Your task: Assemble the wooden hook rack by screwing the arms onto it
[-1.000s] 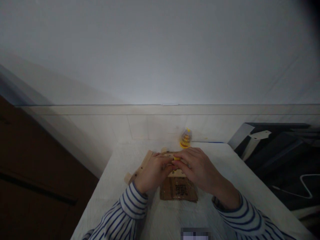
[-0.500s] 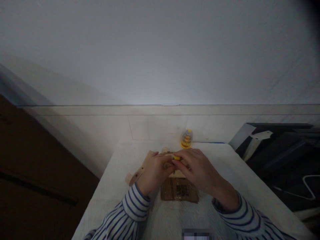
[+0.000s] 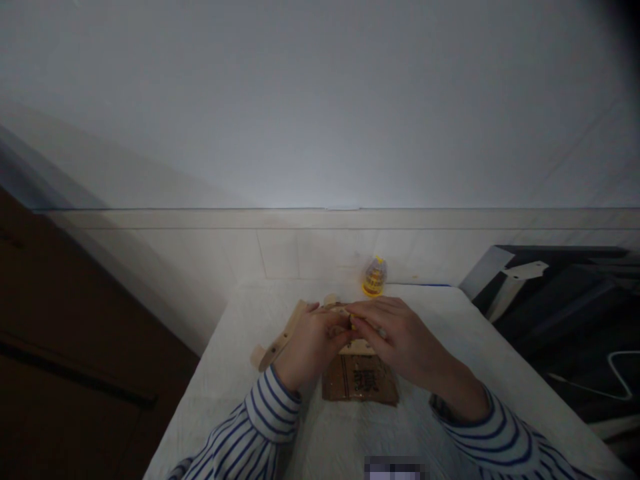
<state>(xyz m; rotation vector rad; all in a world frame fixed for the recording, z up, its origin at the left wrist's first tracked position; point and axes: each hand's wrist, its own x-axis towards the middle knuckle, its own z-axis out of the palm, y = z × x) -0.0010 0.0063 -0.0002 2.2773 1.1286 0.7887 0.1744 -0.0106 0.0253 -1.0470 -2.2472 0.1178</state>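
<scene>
My left hand [image 3: 310, 340] is closed around a pale wooden piece [image 3: 284, 339] with dark holes, which sticks out at its left side. Pinched in the fingers of my right hand [image 3: 403, 337] is a small yellow-handled screwdriver [image 3: 353, 321], mostly covered by the fingers. Its tip is hidden between the two hands. A light wooden board [image 3: 356, 347] with small holes shows beneath the fingers. Under it lies a flat piece of brown cardboard [image 3: 360, 381] with dark print. The fingertips of both hands nearly meet.
A clear cone-shaped case with a yellow base [image 3: 374, 279] stands at the table's back edge, by the wall. The table [image 3: 210, 400] has a white cover. Dark panels [image 3: 575, 313] and a white cable [image 3: 613, 373] are at the right; a brown wooden surface [image 3: 75, 320] is at the left.
My right fingers have turned around the screwdriver, so less of its yellow handle shows. The left hand and the wooden pieces stay nearly where they were.
</scene>
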